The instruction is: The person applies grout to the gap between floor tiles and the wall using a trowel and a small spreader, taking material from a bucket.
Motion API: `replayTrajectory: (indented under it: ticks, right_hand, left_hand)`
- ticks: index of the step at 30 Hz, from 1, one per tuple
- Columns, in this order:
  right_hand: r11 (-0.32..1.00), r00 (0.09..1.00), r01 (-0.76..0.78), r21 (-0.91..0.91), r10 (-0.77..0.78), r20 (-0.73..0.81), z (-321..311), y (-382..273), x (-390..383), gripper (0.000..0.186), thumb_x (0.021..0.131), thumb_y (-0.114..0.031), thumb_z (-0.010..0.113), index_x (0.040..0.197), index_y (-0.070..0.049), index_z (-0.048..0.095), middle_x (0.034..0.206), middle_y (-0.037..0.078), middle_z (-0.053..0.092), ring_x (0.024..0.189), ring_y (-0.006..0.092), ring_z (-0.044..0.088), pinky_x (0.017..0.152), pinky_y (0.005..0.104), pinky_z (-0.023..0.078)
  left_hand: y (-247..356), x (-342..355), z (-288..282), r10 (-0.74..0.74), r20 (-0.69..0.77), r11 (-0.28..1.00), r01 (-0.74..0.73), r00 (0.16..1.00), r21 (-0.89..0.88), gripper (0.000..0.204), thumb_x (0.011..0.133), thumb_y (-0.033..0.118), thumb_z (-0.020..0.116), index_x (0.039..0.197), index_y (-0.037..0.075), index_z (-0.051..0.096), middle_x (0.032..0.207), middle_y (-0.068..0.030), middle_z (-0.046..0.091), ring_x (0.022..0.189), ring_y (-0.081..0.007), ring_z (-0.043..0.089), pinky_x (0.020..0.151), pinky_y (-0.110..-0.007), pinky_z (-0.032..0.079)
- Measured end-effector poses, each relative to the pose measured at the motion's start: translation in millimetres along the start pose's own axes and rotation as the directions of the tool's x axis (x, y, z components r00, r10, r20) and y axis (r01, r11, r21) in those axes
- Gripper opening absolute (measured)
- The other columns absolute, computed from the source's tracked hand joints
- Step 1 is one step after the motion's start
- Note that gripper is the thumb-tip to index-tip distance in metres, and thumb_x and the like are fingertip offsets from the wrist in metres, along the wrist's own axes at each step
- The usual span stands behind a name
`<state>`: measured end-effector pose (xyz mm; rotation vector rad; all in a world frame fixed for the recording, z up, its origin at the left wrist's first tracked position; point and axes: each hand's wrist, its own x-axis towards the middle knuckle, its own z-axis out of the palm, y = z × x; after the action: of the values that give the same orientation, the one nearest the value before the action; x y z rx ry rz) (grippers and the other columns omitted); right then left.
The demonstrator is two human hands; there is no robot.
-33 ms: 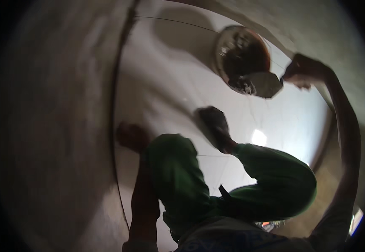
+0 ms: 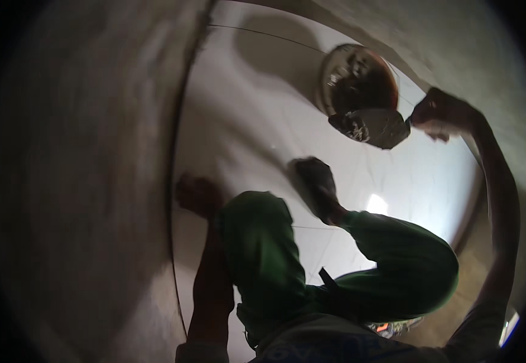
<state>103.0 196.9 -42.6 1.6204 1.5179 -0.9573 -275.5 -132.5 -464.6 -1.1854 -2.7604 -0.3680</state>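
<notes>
My right hand, at the upper right, is closed around a trowel, its handle mostly hidden. The flat trowel blade overlaps the near rim of a round pan holding dark, wet-looking material, and has some pale smears on it. My left hand rests low on the pale tiled floor beside my green-trousered left knee, its fingers apart and somewhat blurred.
A rough grey wall surface runs along the left, and another curves across the upper right. My foot in dark footwear is on the tiles below the pan. Small blurred items show behind my right leg.
The pan, floor and wall edge appear shifted slightly right and down, as the view moves. The trowel blade has tilted a little and looks darker, still at the pan's near rim.
</notes>
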Motion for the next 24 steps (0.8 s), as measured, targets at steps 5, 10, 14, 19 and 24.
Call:
replayTrajectory:
  ticks: [5, 10, 14, 19, 24]
  right_hand:
    - [0.738, 0.929, 0.340, 0.582, -0.360, -0.087, 51, -101, 3, 0.042, 0.098, -0.045, 0.075, 0.109, -0.004, 0.070, 0.078, 0.005, 0.064, 0.055, 0.0116, 0.058, 0.047, 0.0277, 0.050]
    - [0.394, 0.814, 0.430, 0.812, -0.558, -0.160, 130, -201, 131, 0.029, 0.104, -0.033, 0.067, 0.113, -0.006, 0.063, 0.083, 0.006, 0.064, 0.058, 0.0122, 0.060, 0.044, 0.0289, 0.050]
    - [0.312, 0.865, 0.466, 0.828, -0.357, -0.352, 168, -287, 197, 0.032, 0.104, -0.035, 0.064, 0.108, -0.003, 0.063, 0.078, 0.005, 0.062, 0.058, 0.0115, 0.060, 0.043, 0.0300, 0.049]
    - [0.726, 0.466, 0.681, 0.099, -0.324, -0.823, 195, -340, 247, 0.029, 0.101, -0.022, 0.054, 0.105, 0.004, 0.063, 0.085, 0.028, 0.068, 0.079, 0.0463, 0.072, 0.077, 0.0550, 0.059]
    - [0.806, 0.606, 0.572, 0.154, -0.289, -0.741, 204, -362, 240, 0.027, 0.096, -0.016, 0.057, 0.113, 0.005, 0.059, 0.101, 0.030, 0.068, 0.092, 0.0479, 0.071, 0.083, 0.0567, 0.058]
  left_hand:
    - [10, 27, -41, -0.141, 0.035, 0.977, 0.134, 0.989, 0.166, 0.042, 0.101, 0.033, 0.053, 0.138, 0.013, 0.058, 0.139, -0.0147, 0.053, 0.126, -0.0384, 0.050, 0.102, -0.055, 0.042]
    - [-5, 29, -49, -0.234, 0.090, 0.968, 0.222, 0.968, 0.120, 0.044, 0.099, 0.033, 0.055, 0.138, 0.012, 0.056, 0.138, -0.0141, 0.051, 0.125, -0.0376, 0.049, 0.103, -0.054, 0.040]
    - [0, 38, -54, -0.274, 0.189, 0.962, 0.267, 0.943, 0.064, 0.045, 0.097, 0.032, 0.057, 0.137, 0.012, 0.055, 0.138, -0.0156, 0.050, 0.124, -0.0378, 0.049, 0.103, -0.054, 0.040]
    - [6, 19, -65, -0.242, 0.172, 0.969, 0.228, 0.955, 0.098, 0.046, 0.095, 0.032, 0.058, 0.137, 0.012, 0.055, 0.138, -0.0172, 0.050, 0.124, -0.0384, 0.049, 0.102, -0.054, 0.040]
    - [-2, 25, -63, -0.219, 0.199, 0.974, 0.202, 0.955, 0.104, 0.046, 0.095, 0.032, 0.059, 0.137, 0.013, 0.054, 0.136, -0.0165, 0.050, 0.124, -0.0381, 0.049, 0.103, -0.055, 0.039]
